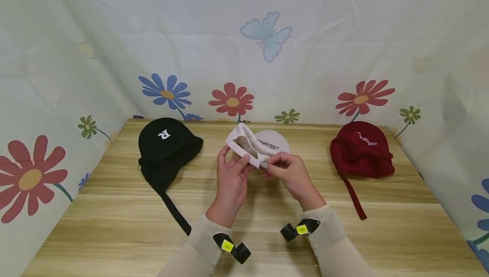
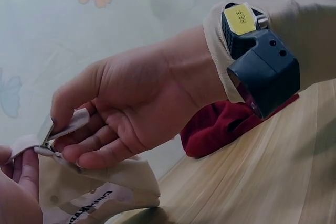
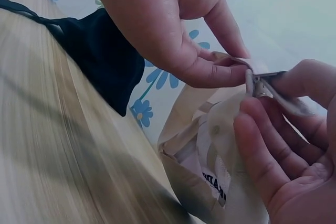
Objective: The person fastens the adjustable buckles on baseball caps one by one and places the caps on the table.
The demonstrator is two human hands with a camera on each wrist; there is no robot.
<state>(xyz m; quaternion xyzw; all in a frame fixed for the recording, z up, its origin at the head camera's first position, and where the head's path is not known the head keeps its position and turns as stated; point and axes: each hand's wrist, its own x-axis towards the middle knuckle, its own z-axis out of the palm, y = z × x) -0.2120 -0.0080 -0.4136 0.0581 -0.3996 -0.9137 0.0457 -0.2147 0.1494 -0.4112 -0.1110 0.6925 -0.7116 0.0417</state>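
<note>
A pale cap (image 1: 280, 138) with dark lettering is held up over the middle of the table, its back toward me. My left hand (image 1: 232, 186) pinches the cap's back strap between thumb and fingers. From the other side, my right hand (image 1: 296, 177) grips the strap's end with thumb and fingertips. A metal buckle (image 3: 269, 75) shows between the two hands in the right wrist view. In the left wrist view, a loose strap end (image 2: 79, 121) sticks out beside the right thumb, and the other fingers curl below it.
A black cap (image 1: 164, 145) lies on the wooden table (image 1: 114, 209) at left, its long strap trailing toward me. At right lies a dark red cap (image 1: 361, 149), its strap also hanging forward. A flower-printed curtain (image 1: 305, 65) encloses the table's back and sides.
</note>
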